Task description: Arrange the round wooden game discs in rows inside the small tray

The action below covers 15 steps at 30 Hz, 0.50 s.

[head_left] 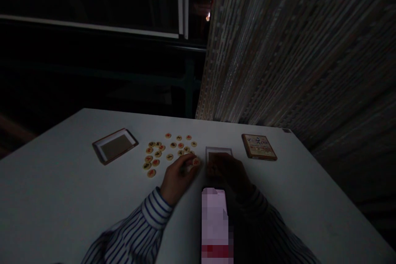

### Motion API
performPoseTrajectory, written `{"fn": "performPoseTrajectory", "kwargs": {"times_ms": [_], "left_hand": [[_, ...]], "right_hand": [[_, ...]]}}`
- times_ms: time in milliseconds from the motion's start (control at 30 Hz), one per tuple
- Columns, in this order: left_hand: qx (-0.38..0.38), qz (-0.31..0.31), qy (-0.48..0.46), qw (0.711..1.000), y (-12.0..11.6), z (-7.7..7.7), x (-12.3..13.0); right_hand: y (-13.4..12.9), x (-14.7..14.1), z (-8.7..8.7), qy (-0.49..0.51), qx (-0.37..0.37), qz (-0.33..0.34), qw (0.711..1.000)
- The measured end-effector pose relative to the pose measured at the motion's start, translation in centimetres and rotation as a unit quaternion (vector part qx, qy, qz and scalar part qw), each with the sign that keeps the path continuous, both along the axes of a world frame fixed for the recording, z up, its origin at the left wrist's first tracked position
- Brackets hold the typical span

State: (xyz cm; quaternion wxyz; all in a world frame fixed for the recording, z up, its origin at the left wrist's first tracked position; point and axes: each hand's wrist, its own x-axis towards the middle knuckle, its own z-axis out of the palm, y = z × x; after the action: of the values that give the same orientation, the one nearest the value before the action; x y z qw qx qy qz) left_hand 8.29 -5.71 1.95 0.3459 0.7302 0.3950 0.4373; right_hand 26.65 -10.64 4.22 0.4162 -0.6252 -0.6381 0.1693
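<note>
My left hand (179, 176) is closed on a round piece with a red mark (195, 161), held at the fingertips. Several round wooden pieces (155, 162) with red or black characters lie loose on the table, left of and beyond that hand. My right hand (230, 170) reaches over a small clear-edged box (219, 149); its fingers are bent down inside the box and look closed, but shadow hides what they hold.
The white table (62, 189) carries an open tray-like lid (116, 146) at the left and a flat printed box (260, 147) at the right. A lit phone (215, 222) lies between my forearms. Beyond the table's back edge hangs a string curtain (262, 49).
</note>
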Motion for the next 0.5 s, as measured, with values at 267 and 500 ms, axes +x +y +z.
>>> {"fn": "performPoseTrajectory", "kwargs": {"times_ms": [267,500], "left_hand": [[-0.099,-0.041,-0.108,0.988,0.8,1.1,3.3],[-0.181,-0.041,-0.175,0.967,-0.2,-0.8,4.8]], "right_hand": [[-0.9,0.0,-1.8,0.061,0.040,-0.065,0.995],[-1.1,0.9,-2.9,0.054,0.049,-0.089,0.993]]}}
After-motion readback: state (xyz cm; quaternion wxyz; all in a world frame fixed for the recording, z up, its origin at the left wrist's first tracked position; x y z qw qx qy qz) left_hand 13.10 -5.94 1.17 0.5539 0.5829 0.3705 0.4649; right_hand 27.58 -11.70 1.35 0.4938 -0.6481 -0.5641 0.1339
